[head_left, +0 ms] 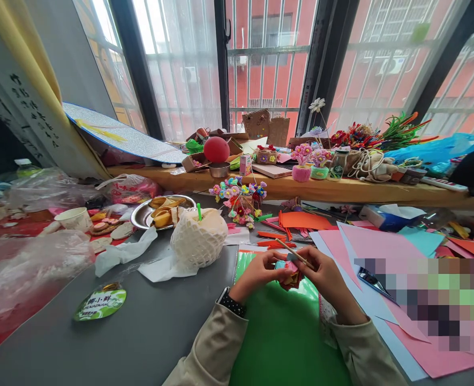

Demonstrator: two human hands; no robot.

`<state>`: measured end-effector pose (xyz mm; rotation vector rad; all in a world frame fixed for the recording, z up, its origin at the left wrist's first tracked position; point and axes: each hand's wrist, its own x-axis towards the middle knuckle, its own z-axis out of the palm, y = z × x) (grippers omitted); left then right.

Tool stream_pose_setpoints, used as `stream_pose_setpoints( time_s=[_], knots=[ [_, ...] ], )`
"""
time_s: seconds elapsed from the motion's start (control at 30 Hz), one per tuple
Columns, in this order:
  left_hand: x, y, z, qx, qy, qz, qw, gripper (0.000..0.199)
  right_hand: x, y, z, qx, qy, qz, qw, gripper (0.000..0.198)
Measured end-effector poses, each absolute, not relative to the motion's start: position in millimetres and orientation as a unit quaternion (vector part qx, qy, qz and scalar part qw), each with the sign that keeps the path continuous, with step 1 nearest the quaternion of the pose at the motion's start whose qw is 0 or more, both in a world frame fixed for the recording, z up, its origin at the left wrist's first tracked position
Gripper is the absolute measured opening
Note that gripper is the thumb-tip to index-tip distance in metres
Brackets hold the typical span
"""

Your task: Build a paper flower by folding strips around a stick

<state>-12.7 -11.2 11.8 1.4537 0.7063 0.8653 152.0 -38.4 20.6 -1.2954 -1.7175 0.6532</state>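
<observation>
My left hand (256, 276) is closed round the side of a small multicoloured paper piece (291, 280), with pink, light blue, orange and yellowish folds. My right hand (322, 272) pinches a thin wooden stick (287, 246) that slants up to the left, and its fingers also rest at the paper piece's right side. Whether the stick touches the paper is hidden by the fingers. Both hands are above a glossy green mat (285, 332). Orange paper strips (272, 236) lie just beyond them.
Pink and pale paper sheets (371, 244) spread to the right, with a phone-like dark object (375, 283) on them. A netted white coconut (200, 236) with a green straw stands left, near a metal plate (136, 217) of banana peels. Craft flowers (237, 195) stand behind.
</observation>
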Motion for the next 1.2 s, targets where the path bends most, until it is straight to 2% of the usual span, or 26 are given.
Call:
stream_pose_setpoints(
  time_s=[0.17, 0.43, 0.7, 0.87, 1.03, 1.2],
  knots=[
    [-12.2, -8.7, 10.3, 0.627, 0.325, 0.368, 0.604, 0.037, 147.1, -39.7, 24.3, -0.535, -0.695, 0.236, 0.419, 0.020],
    [-13.2, -8.7, 9.4, 0.639, 0.328, 0.371, 0.588, 0.039, 150.5, -38.9, 25.9, -0.518, -0.708, 0.279, 0.390, 0.025],
    [-13.1, -9.1, 6.7, 0.659, 0.336, 0.362, 0.567, 0.039, 152.0, -38.5, 26.2, -0.533, -0.732, 0.218, 0.363, 0.023],
    [-12.0, -9.6, 10.7, 0.650, 0.335, 0.370, 0.573, 0.038, 148.0, -39.7, 25.5, -0.535, -0.735, 0.174, 0.378, 0.018],
    [-10.9, -12.6, 15.8, 0.580, 0.278, 0.395, 0.656, 0.048, 146.1, -39.3, 20.5, -0.562, -0.702, 0.128, 0.419, 0.015],
    [-11.7, -12.6, 16.2, 0.586, 0.290, 0.394, 0.646, 0.049, 146.6, -38.9, 18.9, -0.548, -0.684, 0.165, 0.452, 0.018]
  ],
)
